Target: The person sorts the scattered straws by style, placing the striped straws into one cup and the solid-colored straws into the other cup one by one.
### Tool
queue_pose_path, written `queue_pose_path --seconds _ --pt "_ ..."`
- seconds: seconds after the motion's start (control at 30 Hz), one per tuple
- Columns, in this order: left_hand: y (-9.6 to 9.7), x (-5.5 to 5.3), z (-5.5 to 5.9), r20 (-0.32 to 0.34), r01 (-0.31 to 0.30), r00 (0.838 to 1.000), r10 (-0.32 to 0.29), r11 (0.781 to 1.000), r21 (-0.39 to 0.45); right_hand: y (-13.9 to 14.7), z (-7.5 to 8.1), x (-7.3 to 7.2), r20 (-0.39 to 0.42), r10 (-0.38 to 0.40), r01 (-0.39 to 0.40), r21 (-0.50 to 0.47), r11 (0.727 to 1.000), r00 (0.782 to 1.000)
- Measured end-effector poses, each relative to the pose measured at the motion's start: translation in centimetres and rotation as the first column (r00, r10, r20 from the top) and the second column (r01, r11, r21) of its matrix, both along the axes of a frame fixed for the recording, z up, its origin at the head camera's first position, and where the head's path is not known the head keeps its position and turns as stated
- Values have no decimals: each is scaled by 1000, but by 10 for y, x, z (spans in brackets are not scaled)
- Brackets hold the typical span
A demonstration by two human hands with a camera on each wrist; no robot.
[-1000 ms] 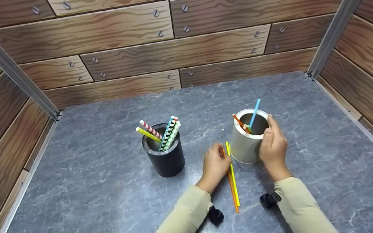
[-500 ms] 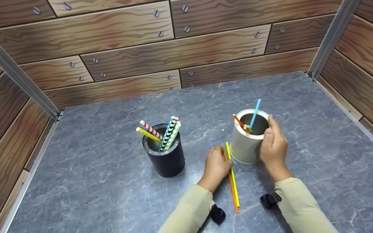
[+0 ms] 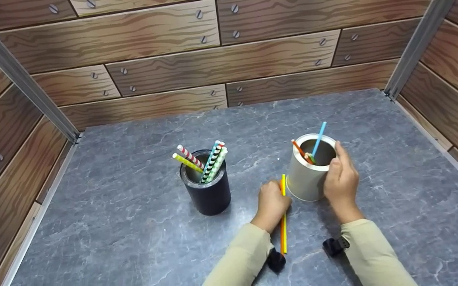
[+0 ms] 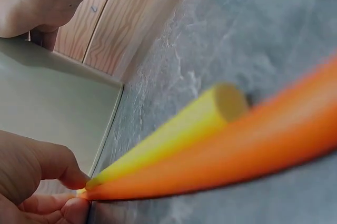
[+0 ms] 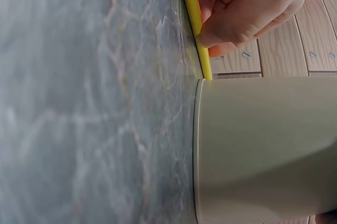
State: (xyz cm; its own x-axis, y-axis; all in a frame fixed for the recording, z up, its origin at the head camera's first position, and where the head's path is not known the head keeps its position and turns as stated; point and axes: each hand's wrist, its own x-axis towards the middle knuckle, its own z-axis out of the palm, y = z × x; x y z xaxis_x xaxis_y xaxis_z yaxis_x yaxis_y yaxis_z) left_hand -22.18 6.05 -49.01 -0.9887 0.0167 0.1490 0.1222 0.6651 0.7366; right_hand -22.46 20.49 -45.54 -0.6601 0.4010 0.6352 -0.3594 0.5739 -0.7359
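Note:
A yellow straw point(image 3: 285, 238) and an orange straw point(image 4: 221, 169) lie side by side on the table. My left hand point(image 3: 273, 204) pinches them together between thumb and fingers near their far ends, as the left wrist view shows. Just right of them stands an upright cream cup point(image 3: 302, 182). Several thin straws lean inside it, including a blue straw point(image 3: 319, 137) and a red-orange straw point(image 3: 298, 148). My right hand point(image 3: 342, 184) holds this cup by its right side, thumb near the rim; the fingers behind are partly hidden.
A black cup point(image 3: 209, 194) stands left of my left hand, holding several patterned straws, among them a red-and-white striped straw point(image 3: 190, 156). Wood-patterned walls point(image 3: 165, 59) enclose the grey marbled table point(image 3: 133, 178) at the back and sides.
My left hand has closed round the two straws, which have swung slightly and now lie closer together. My right hand stays on the cream cup. The head view has shifted a little.

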Motion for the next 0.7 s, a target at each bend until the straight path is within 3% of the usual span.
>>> queue_pose_path --seconds 0.23,0.4,0.53,0.7 --pt "2 -2 1 13 -12 1000 12 1000 -26 1 -1 0 -5 2 -2 -1 1000 1000" --pt "4 -1 -1 -29 -22 999 21 999 -42 1 -1 0 -2 -1 1 7 1000 1000" --pt "0 -2 -4 -27 1 1000 0 1000 25 2 -1 0 0 -2 2 10 1000 1000" --pt "-4 -4 -4 44 -10 999 4 992 125 1 0 0 -11 0 0 10 1000 1000"
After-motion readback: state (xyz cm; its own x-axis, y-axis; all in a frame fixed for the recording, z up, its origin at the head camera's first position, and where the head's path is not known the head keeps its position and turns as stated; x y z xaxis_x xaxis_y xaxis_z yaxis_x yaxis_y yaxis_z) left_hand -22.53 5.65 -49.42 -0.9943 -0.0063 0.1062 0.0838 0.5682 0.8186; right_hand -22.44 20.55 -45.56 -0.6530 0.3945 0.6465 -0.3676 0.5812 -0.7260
